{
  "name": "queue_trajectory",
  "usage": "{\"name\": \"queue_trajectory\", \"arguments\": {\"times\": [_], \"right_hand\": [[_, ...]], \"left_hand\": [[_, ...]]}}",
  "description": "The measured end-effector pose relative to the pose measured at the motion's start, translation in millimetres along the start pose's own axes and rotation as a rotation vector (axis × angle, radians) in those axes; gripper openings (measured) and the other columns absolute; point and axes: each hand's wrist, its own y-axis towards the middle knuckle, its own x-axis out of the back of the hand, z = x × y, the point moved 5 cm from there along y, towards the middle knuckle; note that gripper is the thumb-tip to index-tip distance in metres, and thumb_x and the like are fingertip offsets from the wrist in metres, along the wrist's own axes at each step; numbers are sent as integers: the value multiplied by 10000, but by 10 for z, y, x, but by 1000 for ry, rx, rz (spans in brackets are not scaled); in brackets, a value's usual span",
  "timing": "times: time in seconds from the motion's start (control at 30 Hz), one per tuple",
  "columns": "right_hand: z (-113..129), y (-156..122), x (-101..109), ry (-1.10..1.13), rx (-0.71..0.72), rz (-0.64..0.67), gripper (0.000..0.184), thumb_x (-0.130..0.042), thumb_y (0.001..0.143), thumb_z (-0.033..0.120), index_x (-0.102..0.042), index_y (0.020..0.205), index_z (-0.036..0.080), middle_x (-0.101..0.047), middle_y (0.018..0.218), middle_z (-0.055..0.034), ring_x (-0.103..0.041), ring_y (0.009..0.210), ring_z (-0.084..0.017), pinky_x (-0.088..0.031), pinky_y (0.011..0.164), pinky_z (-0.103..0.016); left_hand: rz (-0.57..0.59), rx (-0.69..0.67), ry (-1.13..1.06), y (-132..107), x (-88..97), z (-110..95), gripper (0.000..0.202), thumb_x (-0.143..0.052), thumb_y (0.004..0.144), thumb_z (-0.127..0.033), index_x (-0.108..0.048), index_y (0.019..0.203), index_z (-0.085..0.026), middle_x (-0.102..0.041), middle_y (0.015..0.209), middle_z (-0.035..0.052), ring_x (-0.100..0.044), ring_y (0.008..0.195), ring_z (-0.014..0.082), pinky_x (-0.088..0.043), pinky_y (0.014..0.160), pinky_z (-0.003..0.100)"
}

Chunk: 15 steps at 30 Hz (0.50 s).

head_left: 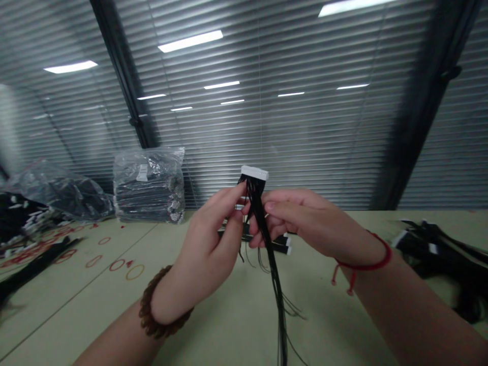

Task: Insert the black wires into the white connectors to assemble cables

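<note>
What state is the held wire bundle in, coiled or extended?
Extended, where visible: the black wire bundle runs from the white connector past the picture's lower edge; its end is unseen.

Likely a cable workshop: bagged wire bundles [147, 193], heaped black cables [430, 254], broad worktable [324, 315].

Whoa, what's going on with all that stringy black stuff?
A person's left hand and right hand are holding up a bundle of black wires between them. A white connector tops it, and the wires hang down, some straying loose. Exactly how the fingers grip is hard to see. Behind, a clear plastic bag stands on the table.
</note>
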Motion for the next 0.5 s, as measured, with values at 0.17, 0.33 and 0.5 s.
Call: {"name": "queue_trajectory", "arguments": {"times": [0.17,0.33,0.5], "right_hand": [[39,1,8,-171,67,-52,213,-463,910,254,-579,802,111,-629,766,-33,-620,707,-97,-502,655,-206],[37,-7,23,-339,115,-148,191,-501,876,256,-570,753,129,-602,786,-27,-575,704,-107,-481,636,-224],[52,-26,-6,-468,153,-202,203,-496,878,287,-571,757,142,-600,756,-24,-576,696,-123,-444,603,-230]], "left_hand": [[-28,41,-76,14,1,-5,271,-498,882,-92,-602,1103,-210,-585,1034,52,-546,970,181,-450,859,319],[-12,71,-58,36,-30,8,142,-561,854,-134,-611,979,-181,-534,928,44,-539,874,177,-494,737,300],[-56,58,20,34,18,-4,183,-584,846,-131,-609,1024,-162,-529,832,14,-527,731,131,-456,651,253]]}}
